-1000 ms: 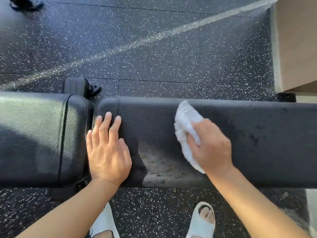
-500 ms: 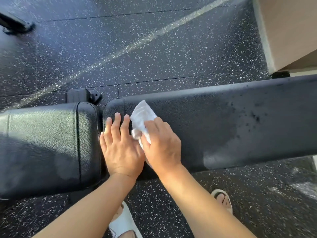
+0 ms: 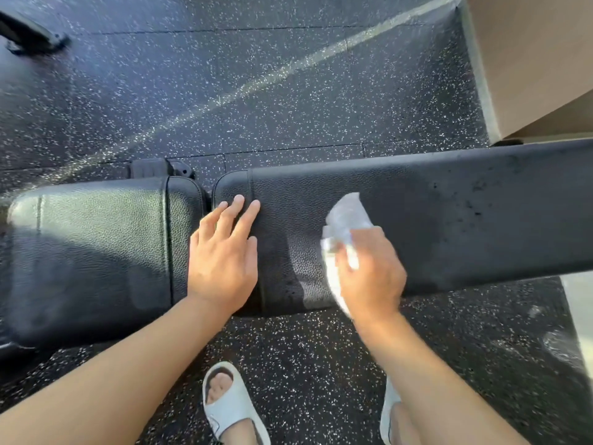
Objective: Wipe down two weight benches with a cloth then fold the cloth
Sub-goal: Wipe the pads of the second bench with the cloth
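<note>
The right hand (image 3: 372,277) and its white cloth (image 3: 345,226) have swung back to the right along the long black pad of the bench (image 3: 449,216); half a second ago they were pressed up against the left hand, and now a clear stretch of leather separates the two. The left hand (image 3: 223,252) has stayed at the near end of that pad, beside the gap that divides it from the shorter seat pad (image 3: 96,252).

Speckled black rubber flooring (image 3: 256,91) surrounds the bench, crossed by a pale diagonal streak of light. A tan wall (image 3: 539,59) rises at upper right, and a dark piece of equipment (image 3: 29,36) sits at upper left. Two feet in pale grey slide sandals (image 3: 231,409) stand just below the bench edge. Dark spots mark the pad toward the right.

The left hand lies flat on the leather, fingers straight and slightly spread, holding nothing. The right hand is blurred but curls over the bunched cloth, pressing it against the near half of the pad, the cloth's free end poking out beyond the fingertips.
</note>
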`<move>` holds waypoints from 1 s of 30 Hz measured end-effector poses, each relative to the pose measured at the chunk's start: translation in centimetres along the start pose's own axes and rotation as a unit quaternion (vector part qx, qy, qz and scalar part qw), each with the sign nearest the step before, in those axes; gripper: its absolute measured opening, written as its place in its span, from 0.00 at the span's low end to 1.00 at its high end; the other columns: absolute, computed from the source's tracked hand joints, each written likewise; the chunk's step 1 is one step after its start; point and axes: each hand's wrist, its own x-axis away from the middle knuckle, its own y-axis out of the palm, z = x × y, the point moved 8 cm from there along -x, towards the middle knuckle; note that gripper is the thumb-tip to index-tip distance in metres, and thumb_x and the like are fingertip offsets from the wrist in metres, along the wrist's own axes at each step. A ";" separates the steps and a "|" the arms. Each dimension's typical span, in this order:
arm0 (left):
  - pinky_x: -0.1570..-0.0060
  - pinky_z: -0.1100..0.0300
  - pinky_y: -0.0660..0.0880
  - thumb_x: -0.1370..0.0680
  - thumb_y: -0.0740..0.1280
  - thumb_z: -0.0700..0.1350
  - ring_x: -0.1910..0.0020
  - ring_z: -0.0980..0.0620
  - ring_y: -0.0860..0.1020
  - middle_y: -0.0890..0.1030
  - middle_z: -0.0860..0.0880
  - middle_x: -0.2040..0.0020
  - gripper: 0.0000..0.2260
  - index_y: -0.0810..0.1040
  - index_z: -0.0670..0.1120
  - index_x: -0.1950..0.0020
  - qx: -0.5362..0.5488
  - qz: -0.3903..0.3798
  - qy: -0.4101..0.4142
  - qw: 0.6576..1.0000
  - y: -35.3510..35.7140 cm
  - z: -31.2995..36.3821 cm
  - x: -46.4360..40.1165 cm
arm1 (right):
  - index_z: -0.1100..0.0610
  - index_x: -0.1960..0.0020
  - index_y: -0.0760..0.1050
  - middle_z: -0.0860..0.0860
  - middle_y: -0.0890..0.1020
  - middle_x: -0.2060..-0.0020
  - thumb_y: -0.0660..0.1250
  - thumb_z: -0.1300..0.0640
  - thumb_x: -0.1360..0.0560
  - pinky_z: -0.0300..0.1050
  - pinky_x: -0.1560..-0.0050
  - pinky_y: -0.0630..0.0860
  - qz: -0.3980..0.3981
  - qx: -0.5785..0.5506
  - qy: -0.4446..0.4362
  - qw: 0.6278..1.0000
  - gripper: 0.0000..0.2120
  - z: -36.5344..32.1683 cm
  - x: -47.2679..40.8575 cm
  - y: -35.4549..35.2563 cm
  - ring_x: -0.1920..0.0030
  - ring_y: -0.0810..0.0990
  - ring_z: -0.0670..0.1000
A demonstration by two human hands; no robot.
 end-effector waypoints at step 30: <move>0.21 0.39 0.60 0.20 0.57 0.44 0.20 0.34 0.62 0.66 0.37 0.19 0.26 0.69 0.36 0.23 -0.009 -0.006 0.010 1.000 0.0 0.5 1.5 | 0.56 0.57 0.76 0.52 0.76 0.61 0.67 0.46 0.19 0.49 0.69 0.72 0.037 -0.107 -0.223 0.968 0.14 -8.3 5.4 2.3 0.64 0.73 0.53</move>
